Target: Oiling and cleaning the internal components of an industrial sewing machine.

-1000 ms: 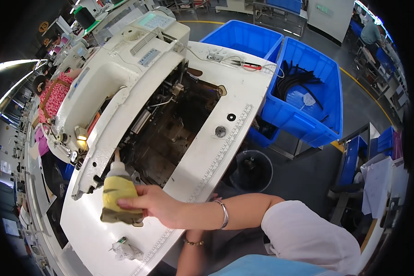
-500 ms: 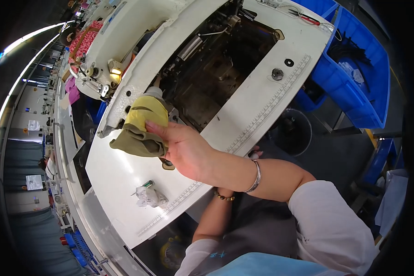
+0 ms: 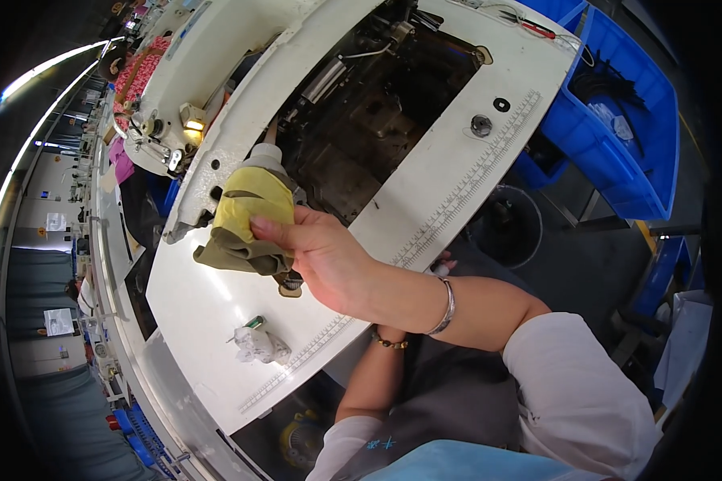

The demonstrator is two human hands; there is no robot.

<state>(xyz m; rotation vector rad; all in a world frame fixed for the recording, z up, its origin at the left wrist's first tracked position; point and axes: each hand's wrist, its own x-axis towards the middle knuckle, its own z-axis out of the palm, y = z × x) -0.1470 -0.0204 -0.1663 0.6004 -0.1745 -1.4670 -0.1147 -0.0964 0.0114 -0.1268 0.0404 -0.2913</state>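
My right hand [image 3: 329, 258] is closed on a cloth [image 3: 253, 210], yellow above and olive green where it folds and hangs below. Thumb and fingers pinch the cloth's right side. Just above it shows a grey-white round piece [image 3: 266, 154]; whether the cloth touches it I cannot tell. Behind both lies the dark, oily opening [image 3: 377, 128] of a sewing machine table, the white machine head [image 3: 217, 56] tipped back beyond it. Of my left hand [image 3: 446, 262], only fingertips show past my right forearm, low beside the table's front edge; what they hold, if anything, is hidden.
On the white tabletop [image 3: 188, 321] lie a crumpled white wad [image 3: 261, 345], a metal bobbin-like disc [image 3: 480, 125] and a black ring [image 3: 501, 105]. A printed ruler [image 3: 465, 196] follows the front edge. Blue bins [image 3: 626, 160] stand right, above a dark bucket [image 3: 505, 227].
The cloth's lower folds have shifted slightly in my right hand, which stays almost in place. The whole view has moved a little. My left hand still shows only fingertips.
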